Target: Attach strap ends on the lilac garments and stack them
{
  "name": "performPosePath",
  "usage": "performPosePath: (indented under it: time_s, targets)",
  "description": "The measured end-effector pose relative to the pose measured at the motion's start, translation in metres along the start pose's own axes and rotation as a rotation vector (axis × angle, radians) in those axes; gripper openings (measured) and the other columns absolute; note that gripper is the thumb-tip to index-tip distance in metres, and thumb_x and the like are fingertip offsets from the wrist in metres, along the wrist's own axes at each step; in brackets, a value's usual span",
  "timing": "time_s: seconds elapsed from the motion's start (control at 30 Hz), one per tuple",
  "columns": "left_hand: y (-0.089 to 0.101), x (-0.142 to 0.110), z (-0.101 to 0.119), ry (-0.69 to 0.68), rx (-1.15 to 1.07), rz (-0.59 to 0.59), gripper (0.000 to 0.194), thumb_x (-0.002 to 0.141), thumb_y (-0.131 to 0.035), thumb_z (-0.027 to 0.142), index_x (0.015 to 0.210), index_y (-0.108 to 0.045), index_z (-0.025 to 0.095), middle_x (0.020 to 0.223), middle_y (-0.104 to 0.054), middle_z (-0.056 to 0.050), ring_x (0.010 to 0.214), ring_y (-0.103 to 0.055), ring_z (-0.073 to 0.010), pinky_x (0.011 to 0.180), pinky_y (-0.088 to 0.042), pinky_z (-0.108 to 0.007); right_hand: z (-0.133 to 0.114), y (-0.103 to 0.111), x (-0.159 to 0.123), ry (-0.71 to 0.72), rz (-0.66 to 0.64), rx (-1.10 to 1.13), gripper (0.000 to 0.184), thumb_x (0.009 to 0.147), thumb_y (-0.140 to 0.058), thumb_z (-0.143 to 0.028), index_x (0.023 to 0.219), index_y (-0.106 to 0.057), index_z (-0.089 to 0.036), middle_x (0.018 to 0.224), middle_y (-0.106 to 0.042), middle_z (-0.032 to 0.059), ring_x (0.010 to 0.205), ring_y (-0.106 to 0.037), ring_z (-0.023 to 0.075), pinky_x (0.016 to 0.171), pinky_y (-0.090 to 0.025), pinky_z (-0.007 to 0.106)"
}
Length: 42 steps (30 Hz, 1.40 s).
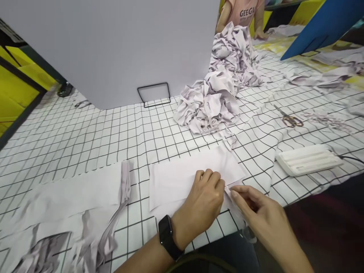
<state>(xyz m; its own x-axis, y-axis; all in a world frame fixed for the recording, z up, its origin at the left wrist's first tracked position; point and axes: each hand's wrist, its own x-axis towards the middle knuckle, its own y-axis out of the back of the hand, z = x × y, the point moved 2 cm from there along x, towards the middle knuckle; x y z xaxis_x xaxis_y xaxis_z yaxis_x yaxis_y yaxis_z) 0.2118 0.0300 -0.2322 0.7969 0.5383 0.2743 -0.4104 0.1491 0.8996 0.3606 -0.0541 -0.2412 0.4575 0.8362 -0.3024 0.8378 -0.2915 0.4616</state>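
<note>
Clock positions taken from the middle of the view; work surface a table covered in white cloth with a black grid [119, 131], rippled toward 3 o'clock; white fabric [174, 184] lies flat in layers at 5 to 6 o'clock, near the table's front edge; left hand [206, 197] rests on it at 5 o'clock, fingers curled under, thumb hidden, so cannot tell whether it pinches; right hand [260, 208], at 4 o'clock, pinches the fabric's near edge between thumb and forefinger; dark watch [167, 233] on the left wrist; stacked pale cloth pieces [93, 185] at 8 o'clock, strips trailing from them; large grey panel [127, 49] stands at 11, black wire frame [153, 104] at its foot; crumpled pale heap [210, 102] at 1 o'clock, just beside the panel; scissors [292, 121] at 3, small scraps [327, 120] next to them; white corded device [309, 161] between 3 and 4; blue panel [321, 30] leans at 2; person in a pink shirt [244, 15] beyond the heap, at 1; yellow surfaces [14, 91] along the room's side, 9 to 10.
</note>
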Motion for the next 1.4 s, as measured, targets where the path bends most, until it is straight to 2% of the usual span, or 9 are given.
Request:
performPosePath:
  time_s: [0.1, 0.2, 0.33, 0.47, 0.63, 0.8, 1.03, 1.27, 1.4]
  targets:
    - [0.022, -0.023, -0.011, 0.118, -0.134, 0.099, 0.019, 0.093, -0.056, 0.010, 0.111, -0.063, 0.014, 0.116, -0.061, -0.011, 0.104, -0.055, -0.0251, 0.087, -0.051, -0.041, 0.022, 0.019, -0.029, 0.118, 0.093, -0.243, 0.036, 0.082, -0.068, -0.057, 0.098, -0.078, -0.026, 0.084, -0.078, 0.0053, 0.059, -0.068, 0.0199, 0.053, -0.054, 0.025]
    - [0.042, -0.057, -0.030, 0.333, -0.243, 0.267, 0.020, 0.092, -0.057, 0.009, 0.108, -0.067, 0.015, 0.108, -0.065, -0.009, 0.101, -0.060, -0.0225, 0.085, -0.054, -0.037, 0.045, 0.013, -0.054, 0.164, -0.042, -0.249, 0.033, 0.084, -0.068, -0.055, 0.098, -0.080, -0.027, 0.089, -0.080, 0.0052, 0.069, -0.074, 0.0230, 0.057, -0.057, 0.024]
    - [0.056, -0.102, -0.039, 0.496, -0.295, 0.342, 0.018, 0.091, -0.057, 0.007, 0.098, -0.069, 0.018, 0.093, -0.067, -0.004, 0.089, -0.063, -0.0193, 0.078, -0.054, -0.033, 0.063, -0.047, -0.069, 0.190, -0.430, -0.067, 0.037, 0.086, -0.065, -0.053, 0.102, -0.081, -0.023, 0.097, -0.081, 0.0092, 0.088, -0.076, 0.0275, 0.071, -0.060, 0.028]
    - [0.050, -0.125, -0.024, 0.437, -0.295, 0.340, 0.015, 0.091, -0.059, 0.008, 0.095, -0.070, 0.017, 0.093, -0.067, -0.006, 0.091, -0.063, -0.0205, 0.080, -0.053, -0.034, 0.061, -0.107, -0.065, 0.197, -0.568, 0.112, 0.040, 0.079, -0.071, -0.052, 0.094, -0.080, -0.016, 0.090, -0.079, 0.0117, 0.085, -0.073, 0.0299, 0.079, -0.058, 0.038]
    - [0.029, -0.130, -0.013, 0.331, -0.196, 0.206, 0.002, 0.092, -0.066, 0.017, 0.094, -0.066, 0.017, 0.100, -0.064, -0.007, 0.096, -0.059, -0.0224, 0.087, -0.050, -0.037, 0.051, -0.130, -0.062, 0.299, -0.629, 0.137, 0.042, 0.081, -0.068, -0.058, 0.083, -0.077, -0.016, 0.085, -0.076, 0.0087, 0.087, -0.069, 0.0286, 0.083, -0.054, 0.039]
    - [0.022, -0.132, -0.013, 0.312, -0.060, 0.128, 0.006, 0.096, -0.061, 0.021, 0.102, -0.061, 0.019, 0.109, -0.061, -0.008, 0.102, -0.055, -0.0242, 0.089, -0.047, -0.039, 0.038, -0.115, -0.078, 0.383, -0.643, 0.105, 0.041, 0.087, -0.062, -0.056, 0.080, -0.072, -0.018, 0.080, -0.072, 0.0053, 0.080, -0.064, 0.0238, 0.077, -0.050, 0.033]
    - [0.022, -0.132, -0.011, 0.304, -0.001, 0.111, 0.006, 0.100, -0.056, 0.024, 0.102, -0.059, 0.020, 0.110, -0.060, -0.007, 0.101, -0.053, -0.0243, 0.088, -0.045, -0.039, 0.033, -0.052, -0.129, 0.451, -0.625, -0.145, 0.044, 0.095, -0.055, -0.054, 0.072, -0.072, -0.021, 0.070, -0.070, 0.0026, 0.066, -0.062, 0.0184, 0.061, -0.044, 0.025]
    - [0.020, -0.133, -0.013, 0.302, -0.025, 0.126, 0.006, 0.099, -0.055, 0.024, 0.102, -0.058, 0.020, 0.110, -0.060, -0.007, 0.100, -0.053, -0.0243, 0.088, -0.045, -0.039, 0.039, -0.004, -0.151, 0.284, -0.580, -0.074, 0.044, 0.093, -0.057, -0.060, 0.108, -0.077, -0.023, 0.076, -0.076, 0.0050, 0.074, -0.070, 0.0213, 0.071, -0.055, 0.025]
    - [0.020, -0.133, -0.015, 0.308, -0.035, 0.132, 0.006, 0.098, -0.055, 0.023, 0.101, -0.060, 0.020, 0.109, -0.061, -0.007, 0.101, -0.054, -0.0241, 0.089, -0.047, -0.041, 0.033, 0.004, -0.155, 0.142, -0.586, 0.119, 0.039, 0.086, -0.068, -0.061, 0.087, -0.078, -0.024, 0.076, -0.076, 0.0070, 0.074, -0.071, 0.0215, 0.072, -0.056, 0.026]
